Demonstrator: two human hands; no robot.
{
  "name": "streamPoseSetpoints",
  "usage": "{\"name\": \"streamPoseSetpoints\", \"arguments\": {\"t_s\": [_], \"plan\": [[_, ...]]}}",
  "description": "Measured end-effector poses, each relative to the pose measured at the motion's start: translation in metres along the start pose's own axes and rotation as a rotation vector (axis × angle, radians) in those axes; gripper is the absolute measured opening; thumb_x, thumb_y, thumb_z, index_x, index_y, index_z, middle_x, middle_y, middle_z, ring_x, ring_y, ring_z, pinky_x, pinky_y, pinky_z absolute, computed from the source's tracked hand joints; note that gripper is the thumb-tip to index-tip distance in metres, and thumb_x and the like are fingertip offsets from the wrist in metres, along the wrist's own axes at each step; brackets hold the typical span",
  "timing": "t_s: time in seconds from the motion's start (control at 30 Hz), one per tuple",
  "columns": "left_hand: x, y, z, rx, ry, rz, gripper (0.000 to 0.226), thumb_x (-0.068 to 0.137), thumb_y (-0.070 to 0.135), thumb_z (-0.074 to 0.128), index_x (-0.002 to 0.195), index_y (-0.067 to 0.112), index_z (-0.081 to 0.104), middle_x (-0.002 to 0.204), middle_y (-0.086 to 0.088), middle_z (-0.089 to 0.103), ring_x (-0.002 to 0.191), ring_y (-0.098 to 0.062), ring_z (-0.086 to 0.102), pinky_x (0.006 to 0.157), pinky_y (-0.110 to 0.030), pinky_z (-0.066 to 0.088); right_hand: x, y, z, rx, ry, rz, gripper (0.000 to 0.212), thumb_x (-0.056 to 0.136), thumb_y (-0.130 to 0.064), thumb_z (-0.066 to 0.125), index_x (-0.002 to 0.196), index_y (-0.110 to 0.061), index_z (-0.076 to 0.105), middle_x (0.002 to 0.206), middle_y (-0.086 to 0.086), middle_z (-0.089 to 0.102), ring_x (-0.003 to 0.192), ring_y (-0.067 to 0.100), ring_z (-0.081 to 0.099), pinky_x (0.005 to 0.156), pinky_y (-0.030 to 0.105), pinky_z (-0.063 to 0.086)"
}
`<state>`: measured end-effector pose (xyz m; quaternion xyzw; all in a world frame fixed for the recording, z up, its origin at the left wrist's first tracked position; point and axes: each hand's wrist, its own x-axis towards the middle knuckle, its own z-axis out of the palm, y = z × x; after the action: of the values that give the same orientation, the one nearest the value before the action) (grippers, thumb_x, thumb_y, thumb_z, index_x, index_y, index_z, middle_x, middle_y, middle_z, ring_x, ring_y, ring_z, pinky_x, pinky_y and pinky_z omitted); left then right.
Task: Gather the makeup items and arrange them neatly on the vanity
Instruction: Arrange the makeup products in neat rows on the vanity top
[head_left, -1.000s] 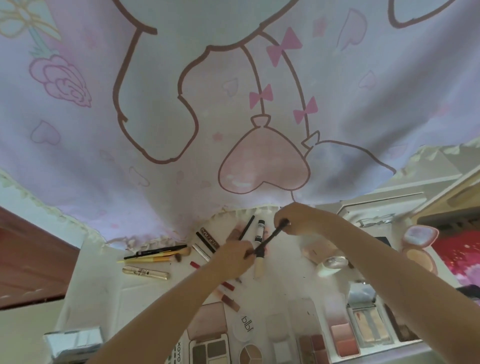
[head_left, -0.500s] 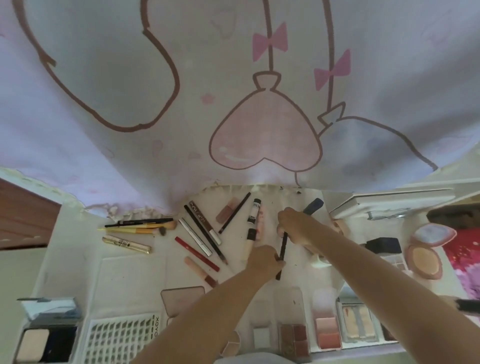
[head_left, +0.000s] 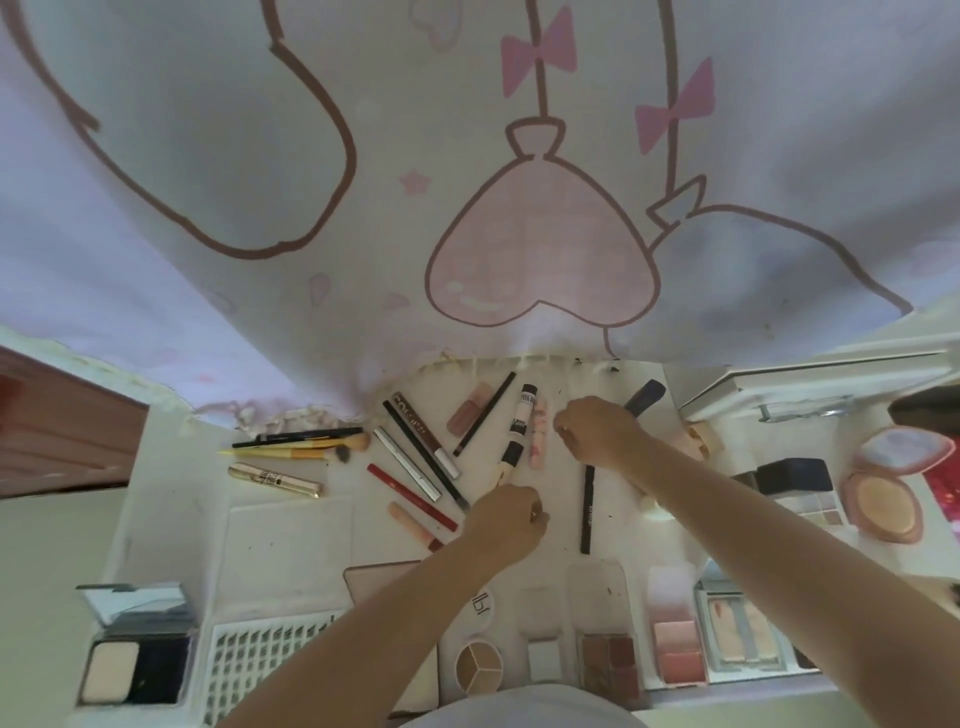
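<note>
Right hand (head_left: 597, 431) sat curled over the top end of the black pencil (head_left: 587, 512); grip hidden, couldn't tell if it held it. Left hand (head_left: 506, 519) was loosely fisted, maybe pinching something small, unclear. Pencil lay on the vanity (head_left: 280, 540) just right of the left hand, long axis near-far, near tip toward the palettes (head_left: 608, 665). Right hand nearer; likely next: align it with the tube (head_left: 523, 415) and stick (head_left: 538, 434), also near-far.

pale lilac curtain (head_left: 260, 156) (pink bows, brown outlines); black pencil (head_left: 587, 509); red, perhaps, lip liner (head_left: 410, 496).
</note>
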<state>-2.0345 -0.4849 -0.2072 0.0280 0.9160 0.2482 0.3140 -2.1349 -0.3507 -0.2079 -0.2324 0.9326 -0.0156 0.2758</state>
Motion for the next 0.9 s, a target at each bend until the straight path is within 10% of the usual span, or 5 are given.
{"name": "streamPoseSetpoints", "arguments": {"t_s": [0.33, 0.47, 0.67, 0.9], "plan": [[-0.026, -0.044, -0.029, 0.125, 0.221, -0.001, 0.032, 0.095, 0.027, 0.037, 0.119, 0.012, 0.053, 0.121, -0.002, 0.051, 0.107, -0.017, 0.052, 0.083, -0.022, 0.040, 0.005, -0.044, 0.019, 0.573, 0.094, 0.485, 0.023, 0.086, -0.019, 0.048, 0.103, -0.003, 0.052, 0.099, 0.010, 0.055, 0.100, 0.027, 0.054, 0.074, 0.026, 0.037], [-0.026, -0.046, -0.044, -0.074, 0.273, -0.041, 0.029, 0.094, 0.025, 0.043, 0.118, 0.015, 0.054, 0.121, -0.001, 0.053, 0.103, -0.013, 0.053, 0.084, -0.019, 0.040, -0.013, -0.041, 0.003, 0.587, 0.111, 0.425, 0.035, 0.091, -0.025, 0.041, 0.059, -0.012, 0.038, 0.064, 0.002, 0.043, 0.076, 0.021, 0.048, 0.069, 0.025, 0.034], [-0.025, -0.024, -0.075, -0.632, 0.266, -0.016, 0.032, 0.090, 0.019, 0.050, 0.122, 0.017, 0.048, 0.092, 0.008, 0.057, 0.074, -0.007, 0.053, 0.061, -0.014, 0.043, -0.070, -0.053, -0.024, 0.864, 0.210, 0.113, 0.019, 0.088, -0.014, 0.050, 0.091, -0.004, 0.066, 0.069, 0.000, 0.053, 0.064, 0.013, 0.049, 0.058, 0.018, 0.041], [-0.049, -0.013, -0.095, -0.833, 0.128, 0.174, 0.007, 0.088, 0.005, 0.055, 0.087, 0.005, 0.063, 0.103, -0.016, 0.059, 0.050, 0.000, 0.058, 0.052, -0.011, 0.046, -0.100, -0.063, -0.041, 1.110, 0.372, 0.036, 0.019, 0.082, -0.008, 0.063, 0.069, -0.020, 0.056, 0.053, -0.007, 0.053, 0.043, 0.002, 0.049, 0.047, 0.016, 0.042]]}}
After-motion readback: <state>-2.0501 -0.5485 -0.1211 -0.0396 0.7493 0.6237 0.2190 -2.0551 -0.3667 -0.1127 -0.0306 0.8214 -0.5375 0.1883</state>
